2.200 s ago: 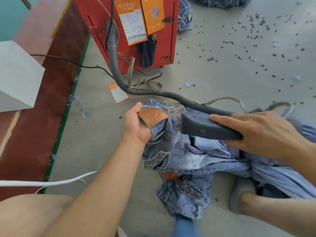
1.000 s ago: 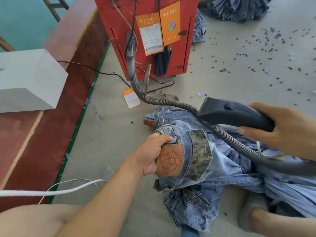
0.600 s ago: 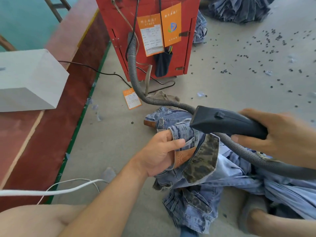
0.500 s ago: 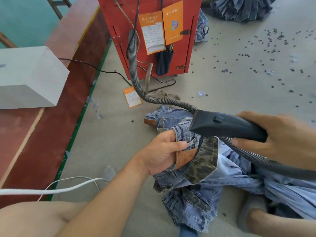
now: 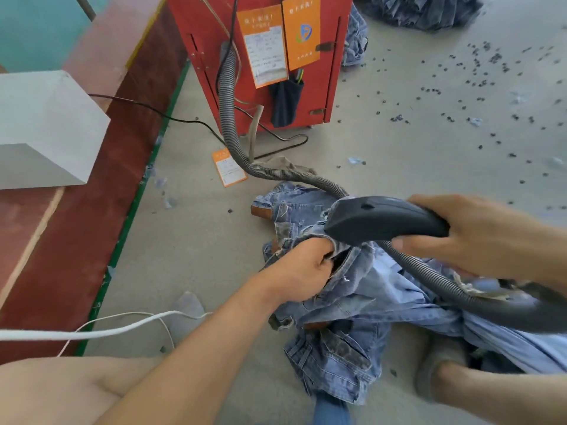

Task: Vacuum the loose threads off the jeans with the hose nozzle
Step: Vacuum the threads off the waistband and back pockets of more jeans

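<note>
Seen from my head camera: a red cabinet (image 5: pixel 214 56) stands on the grey concrete floor (image 5: pixel 399 167) ahead of me, two orange tags (image 5: pixel 302 29) hanging on its front and a dark pouch (image 5: pixel 285 102) below them. A ribbed grey hose (image 5: pixel 228 118) drops down the cabinet's face, curves across the floor and over the jeans (image 5: pixel 362 289), then passes beneath my right wrist. A third orange tag (image 5: pixel 228 167) lies flat on the floor just beside the hose's bend. A black cable (image 5: pixel 153 113) runs from the left to the cabinet's foot. Small dark bits (image 5: pixel 460 87) are scattered over the floor to the right, and another heap of denim (image 5: pixel 423 9) sits at the top edge. On the left, a white box (image 5: pixel 43 127) rests on a reddish-brown tabletop (image 5: pixel 92 210) with a green edge; a white cord (image 5: pixel 92 331) crosses the lower left.

The jeans lie crumpled on the floor in front of me, one fold lifted between my hands.

My left hand (image 5: pixel 302 271) reaches in from the lower left, forearm straight, fingers curled in a tight grip on a bunched edge of the denim, knuckles up. My right hand (image 5: pixel 469 237) comes in from the right, its grip wrapped round the rear of the dark nozzle (image 5: pixel 377 220), thumb beneath, fingers over the top. The nozzle lies roughly level, its blunt front end touching the raised fold just above my left hand. My foot (image 5: pixel 441 372) shows at lower right, beside the denim.
</note>
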The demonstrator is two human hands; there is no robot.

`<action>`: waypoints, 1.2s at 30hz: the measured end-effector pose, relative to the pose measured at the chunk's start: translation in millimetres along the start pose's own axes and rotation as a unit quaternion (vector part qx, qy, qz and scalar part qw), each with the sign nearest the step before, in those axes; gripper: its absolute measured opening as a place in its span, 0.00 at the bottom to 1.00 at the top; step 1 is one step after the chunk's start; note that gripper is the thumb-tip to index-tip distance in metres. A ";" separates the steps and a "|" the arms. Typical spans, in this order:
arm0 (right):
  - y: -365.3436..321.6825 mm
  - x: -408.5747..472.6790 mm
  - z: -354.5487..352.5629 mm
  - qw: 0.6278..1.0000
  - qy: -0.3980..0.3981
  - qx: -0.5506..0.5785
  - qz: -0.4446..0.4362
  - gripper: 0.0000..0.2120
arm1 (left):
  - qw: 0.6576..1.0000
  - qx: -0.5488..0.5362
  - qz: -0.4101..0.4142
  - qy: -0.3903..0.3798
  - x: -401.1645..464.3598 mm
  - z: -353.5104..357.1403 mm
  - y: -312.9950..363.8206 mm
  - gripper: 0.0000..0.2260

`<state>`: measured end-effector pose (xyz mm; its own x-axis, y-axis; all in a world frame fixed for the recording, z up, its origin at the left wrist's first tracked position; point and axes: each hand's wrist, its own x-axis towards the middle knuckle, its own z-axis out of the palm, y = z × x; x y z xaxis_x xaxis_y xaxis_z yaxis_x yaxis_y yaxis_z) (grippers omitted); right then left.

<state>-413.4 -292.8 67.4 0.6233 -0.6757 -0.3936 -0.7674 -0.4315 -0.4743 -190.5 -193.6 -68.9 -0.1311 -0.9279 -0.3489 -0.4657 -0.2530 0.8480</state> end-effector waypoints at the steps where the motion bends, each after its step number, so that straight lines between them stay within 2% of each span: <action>1: 0.0 5.3 4.8 1.000 0.000 0.015 0.002 0.06 | 1.000 0.016 -0.001 0.006 1.4 1.4 -3.7 0.08; 4: 3.6 15.1 8.9 0.998 0.048 0.041 0.018 0.05 | 0.998 0.043 -0.009 0.042 3.2 -2.9 -9.7 0.08; 7: 18.2 8.7 -3.3 0.990 0.117 0.059 0.045 0.05 | 0.998 0.061 0.007 0.029 4.2 -7.8 -11.8 0.06; 9: 27.6 -0.4 -14.7 0.992 0.092 0.070 0.058 0.07 | 0.997 0.074 0.023 0.024 5.0 -6.5 -8.8 0.08; 11: 22.9 -5.6 -14.3 0.996 0.022 0.064 0.065 0.11 | 0.996 0.083 0.032 0.022 4.0 -3.1 -4.6 0.07; 13: 13.1 0.0 -1.9 0.996 -0.011 0.057 0.063 0.09 | 0.993 0.108 0.049 0.015 4.2 0.8 -3.0 0.07; 16: 6.0 21.9 14.7 0.996 0.067 0.010 0.066 0.07 | 0.983 0.161 0.084 0.002 1.2 2.8 0.2 0.15; 18: 7.8 24.5 7.3 0.991 0.107 -0.004 0.080 0.07 | 0.979 0.181 0.088 0.004 0.8 1.3 1.7 0.14; 22: 7.4 2.3 -8.1 0.998 0.027 0.033 0.040 0.06 | 0.971 0.229 0.060 0.002 6.5 -2.5 1.6 0.09; 25: -6.0 7.0 4.2 0.999 -0.033 -0.011 0.036 0.06 | 0.958 0.276 0.068 -0.023 6.0 5.0 5.9 0.13; 27: -8.8 22.7 14.9 0.998 -0.020 -0.037 0.038 0.05 | 0.935 0.336 0.104 -0.051 4.7 11.7 8.5 0.09; 29: -7.8 32.5 16.1 0.997 0.026 -0.059 0.052 0.05 | 0.903 0.404 0.139 -0.055 3.2 17.6 8.5 0.16; 31: -1.7 26.6 7.4 0.996 0.052 -0.051 0.054 0.07 | 0.892 0.422 0.155 -0.045 3.2 19.3 10.6 0.16; 34: 0.8 4.9 -6.6 0.999 -0.006 0.003 0.046 0.08 | 0.902 0.401 0.152 -0.047 1.8 14.6 18.2 0.08; 36: -4.2 3.7 -0.4 0.998 -0.043 -0.005 0.051 0.08 | 0.900 0.402 0.158 -0.055 1.2 13.2 20.1 0.07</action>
<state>-407.9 -293.7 68.2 0.5521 -0.6632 -0.5054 -0.8287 -0.3692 -0.4207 -211.6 -196.2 -57.5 -0.4337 -0.8749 -0.2155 -0.8670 0.3401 0.3641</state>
